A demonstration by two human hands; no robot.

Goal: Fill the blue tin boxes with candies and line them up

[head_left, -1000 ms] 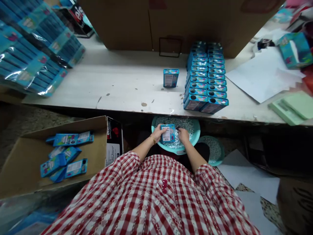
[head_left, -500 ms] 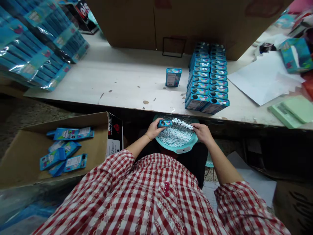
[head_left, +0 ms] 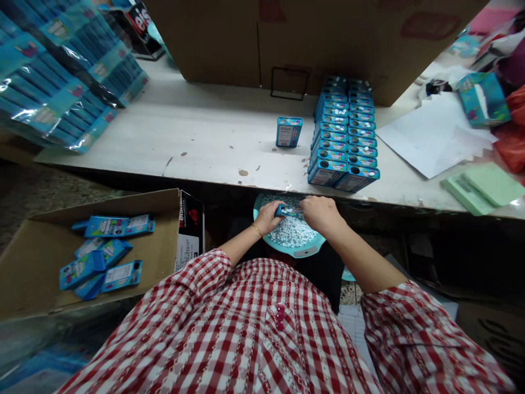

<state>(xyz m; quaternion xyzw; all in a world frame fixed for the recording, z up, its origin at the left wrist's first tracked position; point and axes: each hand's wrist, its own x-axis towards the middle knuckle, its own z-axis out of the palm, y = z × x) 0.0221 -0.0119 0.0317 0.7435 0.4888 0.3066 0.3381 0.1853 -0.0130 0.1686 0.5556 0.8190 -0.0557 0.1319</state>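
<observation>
My left hand (head_left: pixel 267 218) is closed around a small blue box (head_left: pixel 283 210), held upright above a turquoise basin (head_left: pixel 257 205). White pellets show at the top of the box. The basin rests at my lap, filled with small white pellets (head_left: pixel 292 234). Just right of the box, my right hand (head_left: pixel 322 213) is closed on what looks like a narrow scoop (head_left: pixel 297 209), its end at the box top. Most of the scoop is hidden by my fingers, and its shape is hard to make out.
Two rows of blue boxes (head_left: pixel 343 148) stand on the white table (head_left: pixel 213 131), beside a single blue box (head_left: pixel 289 132). At left, a cardboard carton (head_left: pixel 164 241) holds several blue boxes. Wrapped blue packs (head_left: pixel 53 82) stand back left; a large carton (head_left: pixel 229 44) blocks the rear.
My right hand has moved left, close to the box, and turned over. The row of pellets that stretched between the hands no longer shows; pellets now appear at the box's top.
</observation>
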